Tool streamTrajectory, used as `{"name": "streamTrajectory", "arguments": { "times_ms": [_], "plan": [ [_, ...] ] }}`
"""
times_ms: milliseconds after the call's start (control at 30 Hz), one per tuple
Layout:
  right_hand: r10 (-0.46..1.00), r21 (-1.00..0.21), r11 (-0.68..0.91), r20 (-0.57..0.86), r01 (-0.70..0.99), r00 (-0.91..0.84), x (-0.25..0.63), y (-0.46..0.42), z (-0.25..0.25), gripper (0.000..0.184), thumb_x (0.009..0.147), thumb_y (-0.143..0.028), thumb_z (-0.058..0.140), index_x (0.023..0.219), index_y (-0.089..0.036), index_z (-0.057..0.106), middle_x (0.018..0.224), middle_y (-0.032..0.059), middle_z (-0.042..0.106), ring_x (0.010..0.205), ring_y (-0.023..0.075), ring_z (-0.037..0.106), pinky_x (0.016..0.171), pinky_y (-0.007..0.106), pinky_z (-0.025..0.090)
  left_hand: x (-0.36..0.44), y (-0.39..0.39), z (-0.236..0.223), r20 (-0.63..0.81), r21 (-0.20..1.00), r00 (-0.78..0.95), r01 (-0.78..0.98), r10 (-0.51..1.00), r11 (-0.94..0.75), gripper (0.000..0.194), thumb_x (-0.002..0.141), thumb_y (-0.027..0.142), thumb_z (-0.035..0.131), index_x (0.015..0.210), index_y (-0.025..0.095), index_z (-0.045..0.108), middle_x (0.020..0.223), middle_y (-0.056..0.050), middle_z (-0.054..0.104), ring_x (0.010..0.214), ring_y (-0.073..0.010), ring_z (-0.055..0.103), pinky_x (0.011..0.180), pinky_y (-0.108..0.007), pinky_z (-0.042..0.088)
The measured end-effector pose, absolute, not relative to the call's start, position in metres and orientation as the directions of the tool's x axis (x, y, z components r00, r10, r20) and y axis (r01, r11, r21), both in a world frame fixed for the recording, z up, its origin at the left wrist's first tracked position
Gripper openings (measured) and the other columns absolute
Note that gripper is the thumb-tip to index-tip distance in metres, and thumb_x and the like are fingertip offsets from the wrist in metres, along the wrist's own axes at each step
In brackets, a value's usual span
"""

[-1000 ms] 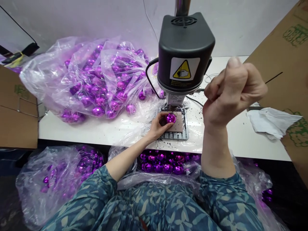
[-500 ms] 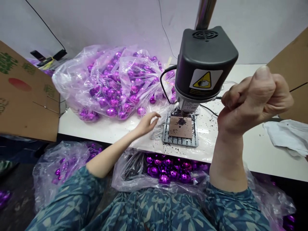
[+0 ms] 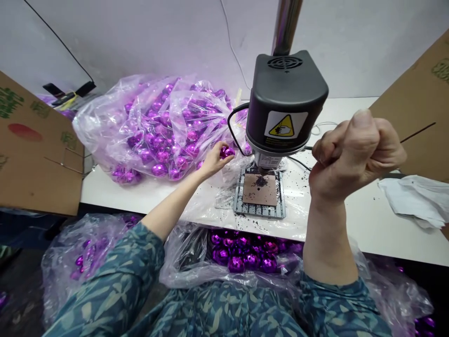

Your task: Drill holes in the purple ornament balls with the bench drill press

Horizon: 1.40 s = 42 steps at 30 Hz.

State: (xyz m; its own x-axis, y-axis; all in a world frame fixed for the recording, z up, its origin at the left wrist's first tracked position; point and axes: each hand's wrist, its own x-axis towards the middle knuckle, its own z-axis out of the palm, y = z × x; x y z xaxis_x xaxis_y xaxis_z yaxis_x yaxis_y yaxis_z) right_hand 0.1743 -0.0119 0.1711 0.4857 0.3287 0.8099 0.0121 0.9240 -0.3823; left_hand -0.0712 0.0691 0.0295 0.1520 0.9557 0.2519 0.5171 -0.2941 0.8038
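Fingers of my left hand pinch a shiny purple faceted ball, round, no long axis, left of and beyond the flat brown square board; right hand farther, fisted, contents hidden.

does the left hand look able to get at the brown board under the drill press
Likely yes: the left hand pinches a purple faceted ball, but nothing solid seems to block its way to the brown board.
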Motion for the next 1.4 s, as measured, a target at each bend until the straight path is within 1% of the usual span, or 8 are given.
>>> {"name": "streamTrajectory", "arguments": {
  "times_ms": [100, 233, 433, 600, 833, 1100, 1300, 1400],
  "plan": [
    [0.324, -0.376, 0.927, 0.803, 0.004, 0.5, 0.173, -0.011, 0.172, 0.05, 0.091, -0.026, 0.062, 0.053, -0.016, 0.031, 0.042, -0.009, 0.033, 0.036, -0.0014, 0.031, 0.039, 0.018, 0.022, -0.066, 0.03, 0.031, 0.136, 0.99, 0.199, 0.019, 0.971, -0.142, 0.049, 0.088, 0.056, 0.072, 0.124, 0.026, 0.06, 0.113, -0.008, 0.069, 0.091, -0.0191, 0.071, 0.077, -0.033, 0.06],
    [0.314, -0.365, 0.931, 0.794, -0.005, 0.521, 0.172, -0.011, 0.172, 0.047, 0.089, -0.026, 0.064, 0.054, -0.018, 0.034, 0.042, -0.0085, 0.034, 0.035, 0.0009, 0.031, 0.037, 0.021, 0.021, -0.051, -0.002, 0.027, -0.07, 0.937, 0.282, -0.311, 0.957, 0.16, 0.06, 0.089, 0.078, 0.054, 0.125, 0.03, 0.063, 0.117, -0.01, 0.071, 0.096, -0.0249, 0.074, 0.074, -0.039, 0.064],
    [0.346, -0.426, 0.902, 0.81, 0.069, 0.473, 0.174, -0.017, 0.171, 0.052, 0.091, -0.039, 0.062, 0.057, -0.019, 0.029, 0.043, -0.0082, 0.03, 0.037, 0.0004, 0.031, 0.04, 0.019, 0.024, -0.026, -0.013, 0.02, -0.184, 0.853, 0.263, -0.436, 0.947, 0.287, 0.036, 0.089, 0.042, 0.075, 0.12, 0.024, 0.067, 0.123, -0.008, 0.071, 0.115, -0.0248, 0.07, 0.097, -0.041, 0.062],
    [0.367, -0.486, 0.853, 0.818, 0.191, 0.443, 0.175, -0.021, 0.168, 0.053, 0.095, -0.045, 0.055, 0.06, -0.02, 0.026, 0.045, -0.0073, 0.028, 0.038, 0.0005, 0.031, 0.041, 0.02, 0.025, -0.008, -0.014, 0.016, -0.115, 0.892, 0.262, -0.398, 0.958, 0.215, 0.035, 0.09, 0.044, 0.071, 0.117, 0.022, 0.064, 0.121, -0.01, 0.073, 0.111, -0.025, 0.072, 0.096, -0.044, 0.062],
    [0.382, -0.477, 0.872, 0.804, 0.112, 0.456, 0.175, -0.022, 0.166, 0.052, 0.093, -0.043, 0.06, 0.058, -0.022, 0.027, 0.043, -0.0066, 0.029, 0.037, 0.0046, 0.028, 0.041, 0.029, 0.023, 0.003, -0.011, 0.0, -0.042, 0.918, 0.188, -0.379, 0.981, 0.112, 0.047, 0.086, 0.054, 0.076, 0.121, 0.026, 0.062, 0.118, -0.005, 0.073, 0.106, -0.0188, 0.072, 0.096, -0.038, 0.059],
    [0.382, -0.494, 0.855, 0.806, 0.158, 0.453, 0.174, -0.024, 0.166, 0.052, 0.094, -0.045, 0.056, 0.059, -0.022, 0.026, 0.044, -0.0065, 0.029, 0.038, 0.0041, 0.028, 0.04, 0.028, 0.024, 0.01, -0.003, -0.015, 0.16, 0.968, 0.116, -0.215, 0.98, -0.133, 0.055, 0.079, 0.052, 0.083, 0.122, 0.023, 0.063, 0.122, -0.009, 0.073, 0.112, -0.0208, 0.069, 0.103, -0.039, 0.054],
    [0.394, -0.506, 0.85, 0.795, 0.146, 0.461, 0.173, -0.025, 0.169, 0.056, 0.093, -0.052, 0.057, 0.058, -0.022, 0.025, 0.043, -0.0068, 0.029, 0.037, 0.0032, 0.028, 0.039, 0.027, 0.024, 0.014, -0.003, -0.02, 0.149, 0.974, 0.183, -0.199, 0.972, -0.112, 0.06, 0.075, 0.052, 0.086, 0.121, 0.022, 0.062, 0.115, -0.009, 0.074, 0.106, -0.0231, 0.072, 0.094, -0.041, 0.059],
    [0.412, -0.528, 0.838, 0.779, 0.139, 0.473, 0.173, -0.026, 0.169, 0.057, 0.091, -0.055, 0.058, 0.058, -0.023, 0.025, 0.042, -0.0069, 0.029, 0.037, 0.0035, 0.028, 0.039, 0.028, 0.023, 0.015, -0.004, -0.024, 0.172, 0.976, 0.21, -0.168, 0.963, -0.138, 0.059, 0.074, 0.052, 0.087, 0.117, 0.021, 0.062, 0.114, -0.009, 0.074, 0.107, -0.0229, 0.072, 0.101, -0.044, 0.056]
  ]
}}
